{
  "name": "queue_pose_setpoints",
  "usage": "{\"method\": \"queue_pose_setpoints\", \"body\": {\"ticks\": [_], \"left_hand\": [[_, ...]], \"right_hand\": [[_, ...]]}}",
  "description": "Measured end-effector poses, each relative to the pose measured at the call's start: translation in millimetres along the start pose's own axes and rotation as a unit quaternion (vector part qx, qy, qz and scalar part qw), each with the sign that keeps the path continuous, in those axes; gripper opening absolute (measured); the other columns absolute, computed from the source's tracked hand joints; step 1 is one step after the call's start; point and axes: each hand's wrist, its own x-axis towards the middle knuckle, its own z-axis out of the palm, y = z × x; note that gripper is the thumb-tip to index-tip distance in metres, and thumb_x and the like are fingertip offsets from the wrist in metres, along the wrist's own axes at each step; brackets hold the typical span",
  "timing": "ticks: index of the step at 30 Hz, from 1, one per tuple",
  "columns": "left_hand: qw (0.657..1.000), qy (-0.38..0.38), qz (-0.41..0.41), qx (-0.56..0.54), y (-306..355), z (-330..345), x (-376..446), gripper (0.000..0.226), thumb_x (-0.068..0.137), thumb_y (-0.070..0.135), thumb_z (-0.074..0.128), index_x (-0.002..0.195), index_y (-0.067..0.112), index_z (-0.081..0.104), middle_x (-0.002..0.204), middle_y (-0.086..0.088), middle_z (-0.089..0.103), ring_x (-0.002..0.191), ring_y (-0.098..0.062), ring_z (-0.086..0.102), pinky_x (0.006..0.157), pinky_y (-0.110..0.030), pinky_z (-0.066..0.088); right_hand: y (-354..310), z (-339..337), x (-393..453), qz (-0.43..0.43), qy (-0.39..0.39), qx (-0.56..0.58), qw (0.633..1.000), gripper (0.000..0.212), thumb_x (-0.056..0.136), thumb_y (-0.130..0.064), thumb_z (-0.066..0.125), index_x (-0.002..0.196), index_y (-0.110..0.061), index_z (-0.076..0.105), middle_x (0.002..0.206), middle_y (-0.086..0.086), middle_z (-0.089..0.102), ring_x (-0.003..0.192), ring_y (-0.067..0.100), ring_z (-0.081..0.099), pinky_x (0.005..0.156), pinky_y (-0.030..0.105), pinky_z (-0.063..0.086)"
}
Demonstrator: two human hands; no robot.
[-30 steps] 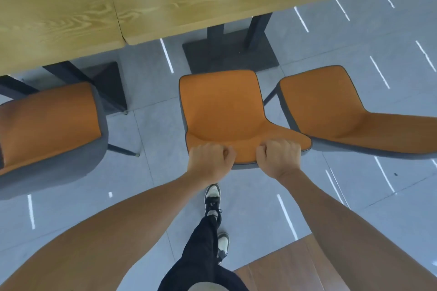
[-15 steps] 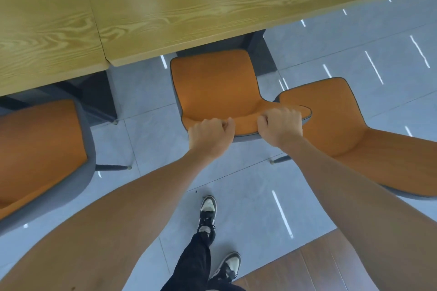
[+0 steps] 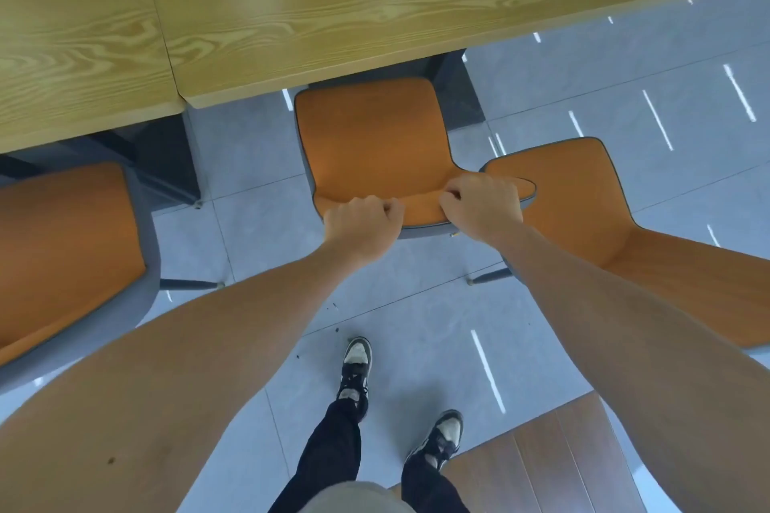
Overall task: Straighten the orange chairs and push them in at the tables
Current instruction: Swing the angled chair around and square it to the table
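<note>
head view: the top edge of the middle orange chair (image 3: pixel 375 137) is gripped by the left hand (image 3: pixel 360 227) and right hand (image 3: pixel 483 206), its seat front at the tabletop (image 3: pixel 375 4) edge. the right orange chair (image 3: pixel 583 196), touching or overlapping it, could be bumped if pushed askew.

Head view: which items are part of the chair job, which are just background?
Job:
middle orange chair, gripped by left hand and right hand
right orange chair
left orange chair
wooden tables

Background:
grey tiled floor
brown wood flooring
</note>
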Motion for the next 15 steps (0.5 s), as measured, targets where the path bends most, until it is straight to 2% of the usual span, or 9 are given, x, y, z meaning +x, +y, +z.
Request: {"method": "queue_pose_setpoints", "body": {"ticks": [3, 6, 7, 8, 9, 10, 12, 14, 15], "left_hand": [[0.998, -0.051, -0.007, 0.026, 2.9, -11.6, -5.6, 0.062, 0.099, 0.042, 0.014, 0.069, 0.014, 0.060, 0.063, -0.005, 0.064, 0.063, -0.026, 0.057, 0.067, -0.034, 0.045], [0.996, -0.064, -0.017, 0.056, 19.5, -22.8, -15.8, 0.066, 0.101, 0.046, 0.014, 0.077, 0.008, 0.062, 0.074, -0.011, 0.070, 0.074, -0.030, 0.063, 0.085, -0.043, 0.048], [0.995, -0.068, -0.019, 0.067, 27.7, -23.4, -19.3, 0.065, 0.101, 0.046, 0.015, 0.078, 0.007, 0.061, 0.077, -0.014, 0.070, 0.078, -0.033, 0.064, 0.089, -0.045, 0.048], [0.994, -0.068, -0.021, 0.083, 37.6, -22.5, -22.6, 0.064, 0.100, 0.047, 0.015, 0.083, 0.007, 0.062, 0.082, -0.016, 0.070, 0.083, -0.035, 0.064, 0.091, -0.047, 0.047], [0.992, -0.067, -0.023, 0.102, 48.8, -19.9, -25.5, 0.065, 0.099, 0.049, 0.015, 0.092, 0.006, 0.064, 0.089, -0.018, 0.070, 0.087, -0.037, 0.063, 0.093, -0.048, 0.046], [0.990, -0.064, -0.027, 0.121, 62.0, -15.6, -28.0, 0.066, 0.098, 0.051, 0.016, 0.101, 0.005, 0.064, 0.098, -0.020, 0.069, 0.092, -0.039, 0.061, 0.095, -0.050, 0.045], [0.986, -0.052, -0.035, 0.155, 95.1, -6.0, -32.0, 0.071, 0.097, 0.059, 0.019, 0.119, 0.004, 0.059, 0.120, -0.023, 0.062, 0.109, -0.043, 0.054, 0.101, -0.054, 0.039], [0.980, -0.059, -0.045, 0.184, 133.0, 4.5, -38.4, 0.081, 0.097, 0.067, 0.020, 0.137, 0.002, 0.048, 0.137, -0.027, 0.050, 0.124, -0.049, 0.044, 0.106, -0.058, 0.034], [0.978, -0.064, -0.050, 0.191, 152.7, 10.8, -42.4, 0.085, 0.096, 0.070, 0.020, 0.142, 0.002, 0.043, 0.142, -0.029, 0.045, 0.129, -0.051, 0.039, 0.108, -0.059, 0.032]], "right_hand": [[0.6, -14.9, -1.9, 0.004, -0.090, 0.066, 0.994, 0.026, 0.084, -0.042, 0.039, 0.084, -0.033, 0.064, 0.076, -0.015, 0.063, 0.069, 0.009, 0.058, 0.054, 0.027, 0.040], [10.5, -36.6, -31.5, -0.031, -0.071, 0.099, 0.992, 0.031, 0.089, -0.040, 0.037, 0.078, -0.022, 0.060, 0.075, -0.007, 0.060, 0.072, 0.016, 0.056, 0.062, 0.036, 0.047], [17.5, -41.3, -44.3, -0.048, -0.060, 0.084, 0.993, 0.029, 0.092, -0.038, 0.039, 0.088, -0.022, 0.063, 0.088, -0.006, 0.064, 0.083, 0.017, 0.057, 0.072, 0.040, 0.051], [25.6, -45.7, -56.1, -0.062, -0.059, 0.069, 0.994, 0.030, 0.095, -0.037, 0.040, 0.107, -0.023, 0.064, 0.109, -0.005, 0.065, 0.099, 0.019, 0.057, 0.085, 0.043, 0.052], [35.3, -50.3, -67.4, -0.067, -0.066, 0.058, 0.994, 0.035, 0.097, -0.037, 0.042, 0.125, -0.023, 0.058, 0.130, -0.004, 0.059, 0.114, 0.019, 0.054, 0.095, 0.044, 0.049], [47.1, -54.1, -77.7, -0.063, -0.073, 0.060, 0.994, 0.042, 0.098, -0.036, 0.044, 0.137, -0.024, 0.050, 0.144, -0.005, 0.050, 0.122, 0.017, 0.050, 0.099, 0.042, 0.047], [74.6, -62.2, -95.1, -0.052, -0.066, 0.064, 0.994, 0.042, 0.099, -0.034, 0.046, 0.139, -0.023, 0.047, 0.145, -0.005, 0.047, 0.112, 0.016, 0.052, 0.088, 0.035, 0.048], [106.8, -72.8, -109.2, -0.045, -0.060, 0.062, 0.995, 0.035, 0.100, -0.028, 0.046, 0.133, -0.019, 0.052, 0.134, 0.000, 0.055, 0.094, 0.013, 0.050, 0.075, 0.027, 0.042], [126.6, -78.9, -116.6, -0.029, -0.069, 0.063, 0.995, 0.033, 0.101, -0.026, 0.045, 0.132, -0.016, 0.053, 0.131, 0.003, 0.057, 0.093, 0.014, 0.050, 0.074, 0.026, 0.040]]}}
